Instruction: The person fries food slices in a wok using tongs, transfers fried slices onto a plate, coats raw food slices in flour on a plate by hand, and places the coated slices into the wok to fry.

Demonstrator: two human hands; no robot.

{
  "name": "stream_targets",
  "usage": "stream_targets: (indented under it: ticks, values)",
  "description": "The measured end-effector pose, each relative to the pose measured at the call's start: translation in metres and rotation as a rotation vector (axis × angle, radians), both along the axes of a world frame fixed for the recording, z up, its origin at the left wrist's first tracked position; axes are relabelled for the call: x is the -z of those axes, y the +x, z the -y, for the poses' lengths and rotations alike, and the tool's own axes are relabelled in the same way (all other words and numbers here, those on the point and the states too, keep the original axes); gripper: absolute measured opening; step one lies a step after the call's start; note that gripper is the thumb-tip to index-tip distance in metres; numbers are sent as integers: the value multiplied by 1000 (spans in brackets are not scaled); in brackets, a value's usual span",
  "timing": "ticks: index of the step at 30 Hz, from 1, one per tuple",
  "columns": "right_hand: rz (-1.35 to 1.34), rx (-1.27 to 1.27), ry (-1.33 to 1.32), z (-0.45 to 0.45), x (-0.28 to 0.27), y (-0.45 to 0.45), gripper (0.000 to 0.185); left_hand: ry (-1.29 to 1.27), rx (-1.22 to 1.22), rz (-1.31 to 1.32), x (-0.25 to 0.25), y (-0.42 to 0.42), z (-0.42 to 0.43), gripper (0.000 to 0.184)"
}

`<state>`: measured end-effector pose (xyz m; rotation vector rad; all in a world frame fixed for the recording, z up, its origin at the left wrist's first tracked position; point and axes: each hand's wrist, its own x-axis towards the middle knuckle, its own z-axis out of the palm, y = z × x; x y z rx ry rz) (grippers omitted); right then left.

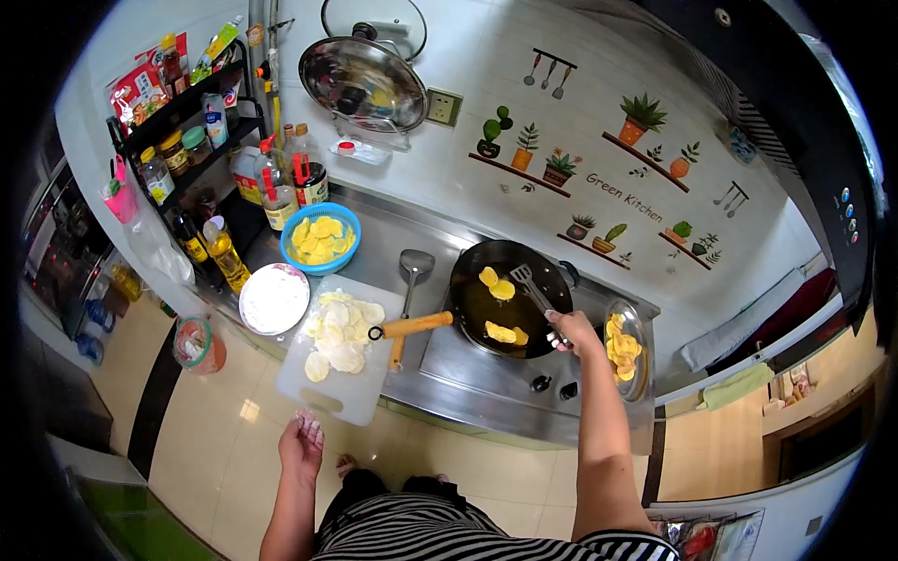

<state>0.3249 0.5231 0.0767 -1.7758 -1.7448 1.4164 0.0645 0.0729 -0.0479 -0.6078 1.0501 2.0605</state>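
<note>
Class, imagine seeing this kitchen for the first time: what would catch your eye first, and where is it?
First, probably the dark wok at centre right, with yellow slices inside and the right hand holding a slotted spatula over it. Next, the bright blue basket of similar slices, left of the wok, and the plant decals on the wall behind.
</note>
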Motion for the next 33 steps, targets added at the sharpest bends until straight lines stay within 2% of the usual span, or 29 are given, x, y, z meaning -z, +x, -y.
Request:
stream_targets:
  ticks: [14,18,22,30,33]
  values:
    - [6,-80,-170,-10,16,-23,25,-16,-35,17,3,-2,9,17]
    - [-52,-121,-141,-4,14,-39,31,-47,-48,23,-3,0,5,14]
    - [-42,-158,-93,-1,21,-49,27,-24,-48,28,2,0,7,15]
    - [-62,-209,8,32,1,-26,26,-40,-19,34,0,4,2,17]
    - [3,-270,117,62,-13,-9,24,80,51,-19,5,7,0,17]
